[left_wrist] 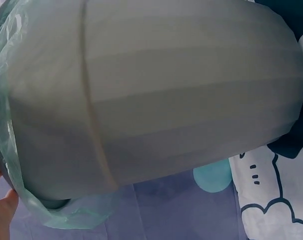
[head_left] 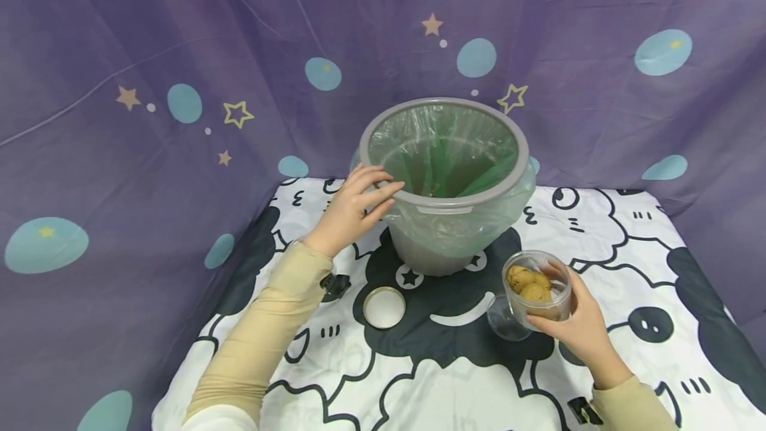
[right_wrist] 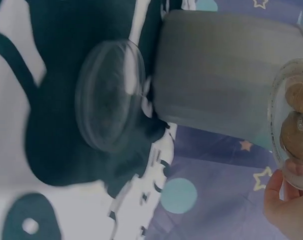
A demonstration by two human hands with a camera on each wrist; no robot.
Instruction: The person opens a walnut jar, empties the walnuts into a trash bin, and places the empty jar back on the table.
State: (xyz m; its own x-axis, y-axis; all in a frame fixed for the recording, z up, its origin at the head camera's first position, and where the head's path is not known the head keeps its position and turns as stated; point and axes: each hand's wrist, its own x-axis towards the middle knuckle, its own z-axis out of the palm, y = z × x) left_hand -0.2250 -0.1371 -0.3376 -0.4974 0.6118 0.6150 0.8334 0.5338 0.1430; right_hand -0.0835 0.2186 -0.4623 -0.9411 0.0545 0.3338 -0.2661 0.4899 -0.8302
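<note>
A grey trash bin (head_left: 431, 258) stands on the cloth, lined with a translucent green bag (head_left: 445, 235) folded over its rim. My left hand (head_left: 353, 208) rests at the left front of that rim, fingers fairly straight; only its edge shows in the left wrist view. Lower right of the bin, my right hand (head_left: 577, 324) holds a clear round plastic container (head_left: 541, 311) by its side. Several brown cookies (head_left: 529, 283) lie inside it, seen through the base in the right wrist view. A clear round lid (right_wrist: 111, 95) lies on the cloth below the container.
A small white disc with a gold rim (head_left: 384, 307) lies in front of the bin. The table bears a black-and-white cartoon cloth (head_left: 443, 391). Behind it hangs a purple curtain (head_left: 383, 18) with stars and blue ovals.
</note>
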